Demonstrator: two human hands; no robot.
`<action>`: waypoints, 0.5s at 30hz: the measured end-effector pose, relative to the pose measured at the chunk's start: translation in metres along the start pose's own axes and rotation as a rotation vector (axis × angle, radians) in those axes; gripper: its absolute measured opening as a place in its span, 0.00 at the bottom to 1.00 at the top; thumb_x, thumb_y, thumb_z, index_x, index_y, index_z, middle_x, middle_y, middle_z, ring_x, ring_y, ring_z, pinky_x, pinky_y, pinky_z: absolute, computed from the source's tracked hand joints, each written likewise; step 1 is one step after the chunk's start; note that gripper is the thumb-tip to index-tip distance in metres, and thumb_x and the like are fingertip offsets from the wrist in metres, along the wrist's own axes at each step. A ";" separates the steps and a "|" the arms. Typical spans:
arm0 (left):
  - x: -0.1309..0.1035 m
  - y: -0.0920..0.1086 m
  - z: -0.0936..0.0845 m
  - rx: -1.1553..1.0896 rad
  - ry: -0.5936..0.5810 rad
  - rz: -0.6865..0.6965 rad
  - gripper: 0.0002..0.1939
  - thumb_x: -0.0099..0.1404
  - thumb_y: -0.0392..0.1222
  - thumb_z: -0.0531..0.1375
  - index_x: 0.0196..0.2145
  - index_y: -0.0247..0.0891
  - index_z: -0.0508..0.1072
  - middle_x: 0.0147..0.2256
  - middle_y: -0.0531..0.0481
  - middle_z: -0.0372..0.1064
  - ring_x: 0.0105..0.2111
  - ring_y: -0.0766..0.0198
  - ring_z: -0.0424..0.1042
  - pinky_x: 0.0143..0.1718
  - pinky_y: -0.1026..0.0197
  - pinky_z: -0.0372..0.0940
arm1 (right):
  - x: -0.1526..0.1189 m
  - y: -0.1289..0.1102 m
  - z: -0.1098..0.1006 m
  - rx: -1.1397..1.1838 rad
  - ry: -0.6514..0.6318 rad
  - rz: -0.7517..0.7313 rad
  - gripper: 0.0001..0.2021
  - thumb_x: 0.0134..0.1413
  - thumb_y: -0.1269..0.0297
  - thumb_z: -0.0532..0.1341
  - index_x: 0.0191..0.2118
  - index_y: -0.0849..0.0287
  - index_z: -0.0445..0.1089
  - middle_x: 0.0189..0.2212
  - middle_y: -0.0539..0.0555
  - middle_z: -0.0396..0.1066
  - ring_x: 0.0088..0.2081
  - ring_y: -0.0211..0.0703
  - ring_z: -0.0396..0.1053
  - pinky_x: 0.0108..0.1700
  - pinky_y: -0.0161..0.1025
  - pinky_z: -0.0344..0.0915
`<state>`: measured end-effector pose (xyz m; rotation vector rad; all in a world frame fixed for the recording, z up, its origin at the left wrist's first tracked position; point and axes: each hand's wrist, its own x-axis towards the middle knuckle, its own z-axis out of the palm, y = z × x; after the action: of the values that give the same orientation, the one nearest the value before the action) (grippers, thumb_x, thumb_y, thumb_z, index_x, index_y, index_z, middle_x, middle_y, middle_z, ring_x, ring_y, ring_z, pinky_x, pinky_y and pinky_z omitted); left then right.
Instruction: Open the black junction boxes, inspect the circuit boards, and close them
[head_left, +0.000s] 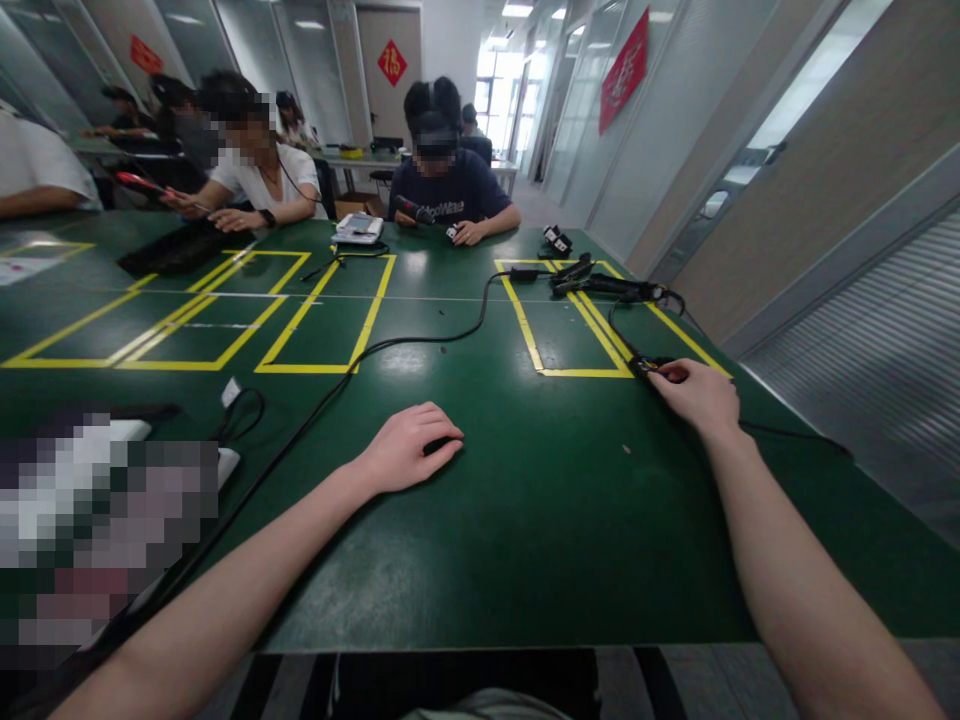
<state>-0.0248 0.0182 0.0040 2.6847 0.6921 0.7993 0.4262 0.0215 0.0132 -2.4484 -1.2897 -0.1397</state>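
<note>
My left hand (409, 447) rests on the green table (525, 540) with its fingers loosely bent and a gap between thumb and forefinger. Nothing shows in it. Farther right, my right hand (697, 395) pinches a small dark piece of a black cable (641, 362) between thumb and fingers; its exact shape is partly hidden. Beyond that hand lies a black, handle-like device (611, 285) across the yellow tape lines, with cable curving from it. Another cable (405, 341) runs from the near left, past my left hand, to the device area.
A small black-and-white object (556, 240) sits at the far right. Co-workers sit opposite; one holds a dark tool (420, 212). A white device (358, 229) and a black tray (184, 247) stand across the table. Blurred-out items (112, 540) lie near left. Yellow tape (307, 368) marks rectangles.
</note>
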 end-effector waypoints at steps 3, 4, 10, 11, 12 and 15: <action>0.000 0.000 0.000 -0.010 0.004 -0.001 0.11 0.75 0.41 0.57 0.41 0.38 0.79 0.38 0.47 0.79 0.40 0.59 0.76 0.44 0.56 0.72 | -0.006 -0.009 -0.008 -0.013 -0.033 0.020 0.12 0.57 0.56 0.65 0.42 0.55 0.79 0.42 0.59 0.80 0.42 0.56 0.75 0.34 0.42 0.63; 0.000 0.000 0.000 -0.011 0.005 0.000 0.11 0.75 0.41 0.57 0.41 0.38 0.79 0.38 0.47 0.79 0.40 0.59 0.76 0.44 0.56 0.72 | -0.007 -0.011 -0.010 -0.013 -0.037 0.018 0.12 0.57 0.56 0.65 0.43 0.55 0.79 0.42 0.59 0.80 0.42 0.56 0.75 0.34 0.42 0.63; 0.000 -0.001 0.000 -0.017 0.004 -0.005 0.12 0.75 0.42 0.57 0.41 0.37 0.80 0.38 0.46 0.79 0.40 0.59 0.76 0.43 0.56 0.72 | -0.008 -0.016 -0.014 0.005 -0.045 0.012 0.11 0.55 0.57 0.66 0.41 0.56 0.78 0.42 0.58 0.80 0.41 0.55 0.75 0.35 0.42 0.64; 0.000 -0.001 0.000 -0.019 0.000 -0.007 0.12 0.75 0.42 0.57 0.42 0.37 0.80 0.38 0.46 0.79 0.40 0.59 0.76 0.44 0.55 0.72 | -0.008 -0.016 -0.014 0.018 -0.044 0.012 0.10 0.54 0.58 0.66 0.41 0.56 0.77 0.41 0.58 0.79 0.41 0.55 0.75 0.35 0.42 0.64; 0.000 -0.001 0.000 -0.020 -0.003 -0.009 0.12 0.75 0.42 0.57 0.42 0.38 0.80 0.38 0.46 0.79 0.40 0.59 0.76 0.44 0.55 0.72 | -0.009 -0.017 -0.014 0.032 -0.044 0.013 0.10 0.54 0.59 0.66 0.41 0.56 0.77 0.41 0.58 0.79 0.40 0.54 0.74 0.35 0.42 0.63; 0.000 0.000 -0.001 -0.021 -0.007 -0.006 0.11 0.74 0.42 0.57 0.42 0.38 0.80 0.38 0.46 0.79 0.40 0.59 0.76 0.44 0.55 0.72 | -0.010 -0.020 -0.015 0.063 -0.051 0.015 0.09 0.52 0.62 0.67 0.40 0.56 0.76 0.39 0.57 0.78 0.40 0.53 0.73 0.34 0.42 0.62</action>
<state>-0.0253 0.0187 0.0045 2.6635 0.6863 0.7903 0.4055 0.0180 0.0295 -2.4222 -1.2770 -0.0320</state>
